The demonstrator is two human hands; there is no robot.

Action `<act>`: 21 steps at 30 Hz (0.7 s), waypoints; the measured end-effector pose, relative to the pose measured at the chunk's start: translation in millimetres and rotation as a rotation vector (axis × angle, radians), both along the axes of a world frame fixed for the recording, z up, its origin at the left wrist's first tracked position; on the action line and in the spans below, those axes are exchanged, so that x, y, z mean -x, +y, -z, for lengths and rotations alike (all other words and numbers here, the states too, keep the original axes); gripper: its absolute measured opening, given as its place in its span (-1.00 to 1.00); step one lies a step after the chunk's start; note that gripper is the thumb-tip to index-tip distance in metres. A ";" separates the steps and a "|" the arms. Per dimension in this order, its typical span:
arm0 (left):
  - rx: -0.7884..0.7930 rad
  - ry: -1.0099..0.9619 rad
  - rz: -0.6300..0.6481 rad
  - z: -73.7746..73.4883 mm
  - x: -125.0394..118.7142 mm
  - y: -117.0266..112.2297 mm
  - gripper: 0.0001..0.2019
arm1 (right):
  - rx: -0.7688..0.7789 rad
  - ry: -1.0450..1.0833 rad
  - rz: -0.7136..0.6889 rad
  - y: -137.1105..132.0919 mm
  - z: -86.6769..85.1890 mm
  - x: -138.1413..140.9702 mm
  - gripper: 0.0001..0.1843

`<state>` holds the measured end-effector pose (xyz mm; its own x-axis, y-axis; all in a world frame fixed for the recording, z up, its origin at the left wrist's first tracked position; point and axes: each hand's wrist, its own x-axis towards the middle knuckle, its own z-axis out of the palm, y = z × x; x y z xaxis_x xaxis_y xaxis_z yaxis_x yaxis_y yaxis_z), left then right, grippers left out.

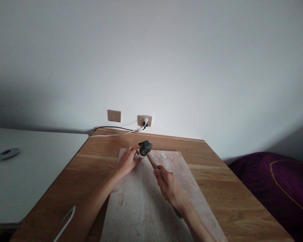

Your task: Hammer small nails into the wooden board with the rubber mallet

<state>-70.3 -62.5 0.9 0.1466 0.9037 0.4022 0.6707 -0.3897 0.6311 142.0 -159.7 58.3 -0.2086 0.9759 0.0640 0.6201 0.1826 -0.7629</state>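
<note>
My right hand (168, 185) is wrapped around the wooden handle of a hammer (145, 148) with a dark head. The hammer head is raised above the far part of a pale wooden board (131, 208). Close to the left of the head, my left hand (127, 161) rests at the board's far left, thumb and fingers drawn together. What they pinch is too small and partly hidden to make out. A row of small thin nails (161, 158) stands in the board to the right of the hammer head.
The board lies on a brown wooden table (214, 188) against a white wall. A wall socket (141, 120) has plugs and cables (116, 128) along the table's back edge. A white table (35, 174) with a grey round object (8, 153) adjoins on the left. Purple fabric (262, 181) lies right.
</note>
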 end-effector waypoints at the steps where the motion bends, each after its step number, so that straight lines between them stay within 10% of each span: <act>1: 0.008 0.001 0.017 -1.6 -0.1 -0.1 -0.93 | 0.017 0.002 0.016 -1.2 0.4 -2.0 -0.59; 21: -0.027 -0.015 0.000 6.6 0.8 0.3 -0.62 | -0.042 -0.102 -0.032 1.2 -2.3 9.5 -0.65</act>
<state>-71.1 -62.2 -5.7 0.1402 0.8925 0.4287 0.6609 -0.4068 0.6307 132.5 -158.5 60.6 -0.2476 0.9655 0.0812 0.6875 0.2341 -0.6875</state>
